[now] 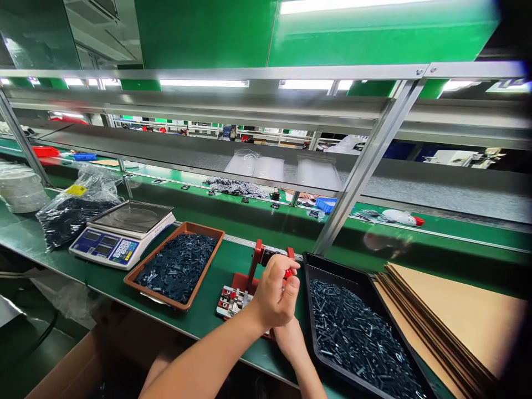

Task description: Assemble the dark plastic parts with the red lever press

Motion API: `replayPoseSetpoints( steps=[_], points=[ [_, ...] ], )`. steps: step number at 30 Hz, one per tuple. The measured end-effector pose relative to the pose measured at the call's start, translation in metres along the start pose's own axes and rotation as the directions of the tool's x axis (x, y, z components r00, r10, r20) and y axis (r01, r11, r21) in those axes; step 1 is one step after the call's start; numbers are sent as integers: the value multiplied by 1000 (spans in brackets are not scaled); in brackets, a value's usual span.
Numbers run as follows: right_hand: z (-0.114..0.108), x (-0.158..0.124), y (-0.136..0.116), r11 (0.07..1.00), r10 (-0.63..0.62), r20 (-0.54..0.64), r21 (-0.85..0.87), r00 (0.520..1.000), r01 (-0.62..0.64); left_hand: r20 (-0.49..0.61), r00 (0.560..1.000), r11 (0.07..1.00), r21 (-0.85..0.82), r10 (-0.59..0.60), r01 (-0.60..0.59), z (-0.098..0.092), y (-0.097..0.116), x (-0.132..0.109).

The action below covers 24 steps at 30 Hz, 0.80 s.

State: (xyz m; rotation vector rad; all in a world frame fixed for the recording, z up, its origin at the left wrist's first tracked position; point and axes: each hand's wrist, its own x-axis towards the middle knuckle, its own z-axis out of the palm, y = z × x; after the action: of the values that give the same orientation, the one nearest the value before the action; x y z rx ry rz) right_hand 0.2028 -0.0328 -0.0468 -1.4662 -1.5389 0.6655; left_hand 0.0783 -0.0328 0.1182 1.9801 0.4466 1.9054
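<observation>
A small red hand press (pixel 251 269) with a metal fixture (pixel 233 300) at its base stands on the green bench. My left hand (pixel 276 291) is closed around the press's lever, whose red tip (pixel 288 273) shows between finger and thumb. Below it, my right hand (pixel 287 332) is close to the base of the press. Its fingers are hidden behind my left hand, so what they touch cannot be seen. Left of the press, a brown tray (pixel 216 230) holds many small dark parts. On the right, a black tray (pixel 310 271) contains similar dark metal pieces.
A weighing scale (pixel 124 233) and a plastic bag of dark parts (pixel 70 216) stand at the left. Stacked cardboard sheets (pixel 453 316) lie right of the black tray. A slanted metal post (pixel 366 166) and a shelf with clear plastic bags (pixel 270 168) rise behind.
</observation>
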Motion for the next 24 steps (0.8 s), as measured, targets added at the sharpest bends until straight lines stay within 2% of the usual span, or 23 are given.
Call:
replayPoseSetpoints(
  steps=[3,5,6,8,10,11,12,15,17,18,20,22,24],
  points=[
    [0,0,0,1000,-14,12,23,1000,14,68,998,1000,-15,16,-15,-4,-5,21],
    [1,0,2,1000,-12,2,8,1000,12,108,987,993,-2,-121,122,-3,-13,48],
    [2,0,3,1000,-1,-3,-3,1000,1,125,964,972,-3,-233,236,-1,-19,63],
    [3,-1,5,999,23,-10,-25,1000,-23,235,882,905,-27,-408,425,3,-33,88],
    [5,-2,5,998,40,-4,-49,999,-40,293,832,863,-45,-471,504,5,-43,101],
    [5,-3,4,998,41,2,-56,999,-41,282,836,865,-36,-471,500,4,-45,101],
    [6,-4,3,998,34,6,-61,999,-33,244,858,884,-7,-453,468,2,-45,97],
    [8,-7,-3,997,-24,13,-68,1000,25,105,939,935,178,-328,307,-17,-42,59],
    [10,-8,-7,994,-70,27,-77,997,72,31,959,910,325,-283,258,-39,-46,19],
    [11,-9,-8,992,-84,35,-87,996,87,-8,955,877,395,-296,275,-51,-51,-4],
    [13,-9,-9,989,-90,45,-113,995,94,-36,918,781,513,-395,356,-75,-67,-51],
    [15,-9,-7,986,-71,38,-149,997,76,41,832,707,551,-553,443,-93,-85,-90],
    [17,-10,-3,980,-38,18,-193,999,40,115,756,689,517,-644,508,-104,-99,-118]
  ],
)
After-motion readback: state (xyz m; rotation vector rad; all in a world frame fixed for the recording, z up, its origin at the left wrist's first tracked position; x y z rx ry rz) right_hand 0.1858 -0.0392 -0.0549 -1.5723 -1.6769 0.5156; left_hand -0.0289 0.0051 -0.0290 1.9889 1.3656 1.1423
